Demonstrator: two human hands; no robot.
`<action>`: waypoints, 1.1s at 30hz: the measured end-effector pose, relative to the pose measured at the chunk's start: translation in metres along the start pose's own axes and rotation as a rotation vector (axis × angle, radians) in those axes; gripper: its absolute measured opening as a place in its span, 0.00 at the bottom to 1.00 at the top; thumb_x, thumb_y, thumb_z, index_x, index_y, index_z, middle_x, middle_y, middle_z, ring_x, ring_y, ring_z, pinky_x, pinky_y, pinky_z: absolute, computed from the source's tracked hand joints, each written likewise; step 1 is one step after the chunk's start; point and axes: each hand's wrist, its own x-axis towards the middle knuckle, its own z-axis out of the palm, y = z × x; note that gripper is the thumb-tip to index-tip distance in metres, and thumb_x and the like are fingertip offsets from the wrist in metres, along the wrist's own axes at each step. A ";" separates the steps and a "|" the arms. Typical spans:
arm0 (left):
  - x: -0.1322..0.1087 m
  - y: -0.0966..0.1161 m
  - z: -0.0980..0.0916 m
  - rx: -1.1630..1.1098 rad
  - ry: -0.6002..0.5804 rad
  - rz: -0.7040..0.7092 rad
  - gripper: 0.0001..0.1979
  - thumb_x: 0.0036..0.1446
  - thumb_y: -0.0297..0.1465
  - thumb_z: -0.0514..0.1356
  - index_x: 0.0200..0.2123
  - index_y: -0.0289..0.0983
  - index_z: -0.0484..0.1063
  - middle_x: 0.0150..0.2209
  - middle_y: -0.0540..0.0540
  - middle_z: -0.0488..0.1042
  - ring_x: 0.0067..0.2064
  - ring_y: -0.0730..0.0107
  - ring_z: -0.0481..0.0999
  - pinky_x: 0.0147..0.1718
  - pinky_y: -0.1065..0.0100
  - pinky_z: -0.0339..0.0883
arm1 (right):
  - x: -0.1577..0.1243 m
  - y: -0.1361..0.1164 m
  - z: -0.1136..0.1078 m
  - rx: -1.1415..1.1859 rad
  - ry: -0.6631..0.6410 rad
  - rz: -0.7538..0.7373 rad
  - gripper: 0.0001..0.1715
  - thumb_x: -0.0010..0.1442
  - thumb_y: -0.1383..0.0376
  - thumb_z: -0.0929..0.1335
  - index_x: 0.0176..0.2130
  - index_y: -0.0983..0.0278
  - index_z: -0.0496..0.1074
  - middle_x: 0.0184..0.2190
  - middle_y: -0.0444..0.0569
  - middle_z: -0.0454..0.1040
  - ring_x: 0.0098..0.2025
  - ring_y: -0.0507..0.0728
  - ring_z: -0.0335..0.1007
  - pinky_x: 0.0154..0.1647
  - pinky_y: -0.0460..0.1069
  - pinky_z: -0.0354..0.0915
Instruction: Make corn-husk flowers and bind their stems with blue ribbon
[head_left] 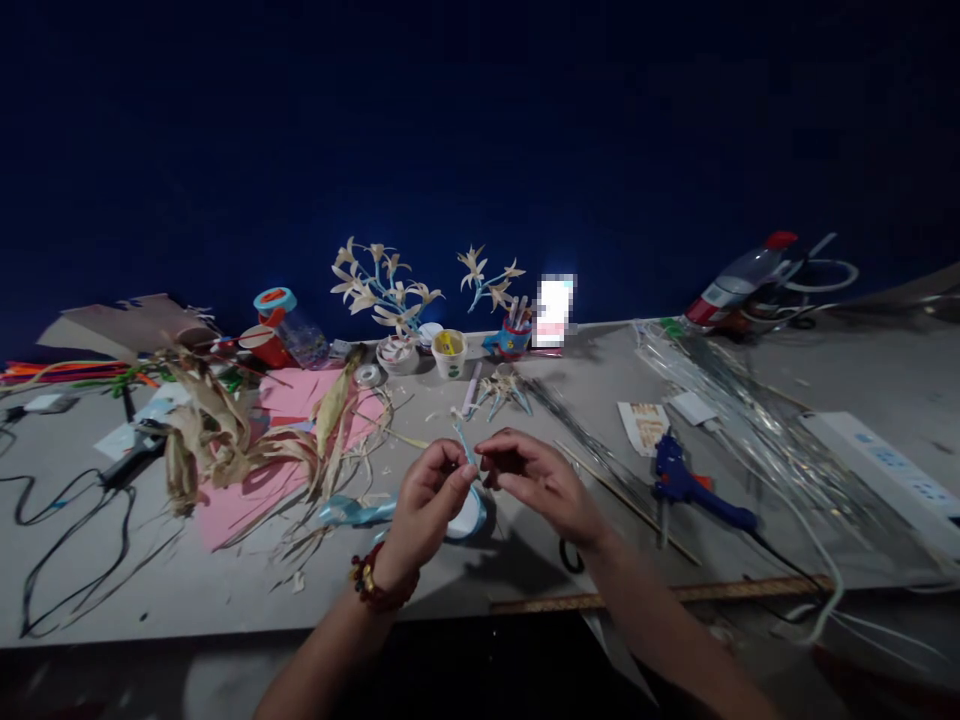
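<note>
Over the front middle of the table, my left hand (429,502) is closed in a pinch on a thin light-blue stem (463,438), its pale tip pointing up. Beside it, almost touching, my right hand (541,487) has its fingers curled and thumb drawn in; what lies between them is too small to tell. Partly hidden behind my left hand are a round white roll with a blue edge (466,518) and a shiny blue strip (356,510). A little farther back lie small pale husk flowers with blue stems (504,388).
At left, dried corn husks (217,430) lie over pink sheets (247,500). A blue glue gun (694,485), wire bundles (750,410) and a power strip (885,465) lie right. Husk-flower branches (382,285), a white tub (450,355) and a bottle (739,280) stand behind.
</note>
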 end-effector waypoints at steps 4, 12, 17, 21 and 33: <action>0.003 0.007 -0.003 -0.084 -0.115 -0.062 0.14 0.55 0.39 0.65 0.31 0.37 0.64 0.22 0.56 0.59 0.18 0.83 0.49 0.16 0.75 0.42 | 0.009 0.000 -0.002 0.246 -0.004 0.161 0.11 0.57 0.59 0.72 0.40 0.62 0.76 0.33 0.45 0.73 0.29 0.50 0.68 0.30 0.45 0.68; 0.007 0.015 -0.001 -0.139 -0.164 -0.182 0.17 0.48 0.39 0.70 0.29 0.36 0.66 0.21 0.56 0.64 0.17 0.84 0.52 0.16 0.77 0.43 | 0.016 -0.001 -0.002 0.399 -0.039 0.360 0.17 0.46 0.57 0.78 0.28 0.65 0.73 0.24 0.41 0.71 0.23 0.48 0.64 0.25 0.44 0.62; 0.012 0.023 -0.003 -0.018 -0.226 -0.150 0.16 0.49 0.38 0.69 0.28 0.35 0.67 0.24 0.50 0.73 0.20 0.78 0.67 0.21 0.74 0.60 | 0.019 -0.008 -0.007 0.351 -0.073 0.370 0.17 0.48 0.58 0.78 0.28 0.65 0.71 0.23 0.39 0.69 0.24 0.48 0.64 0.28 0.44 0.63; 0.015 0.029 -0.009 0.149 -0.274 -0.115 0.12 0.53 0.36 0.67 0.28 0.35 0.68 0.27 0.49 0.75 0.26 0.74 0.74 0.30 0.72 0.65 | 0.019 -0.008 -0.010 0.277 -0.068 0.410 0.20 0.46 0.56 0.78 0.29 0.65 0.71 0.24 0.41 0.69 0.26 0.49 0.65 0.30 0.45 0.64; 0.023 0.033 -0.011 0.585 -0.152 0.034 0.07 0.58 0.33 0.61 0.30 0.35 0.72 0.24 0.49 0.79 0.27 0.71 0.76 0.30 0.73 0.64 | 0.024 0.011 -0.011 -0.076 0.007 0.230 0.15 0.55 0.55 0.73 0.32 0.63 0.70 0.25 0.41 0.66 0.27 0.50 0.62 0.30 0.46 0.61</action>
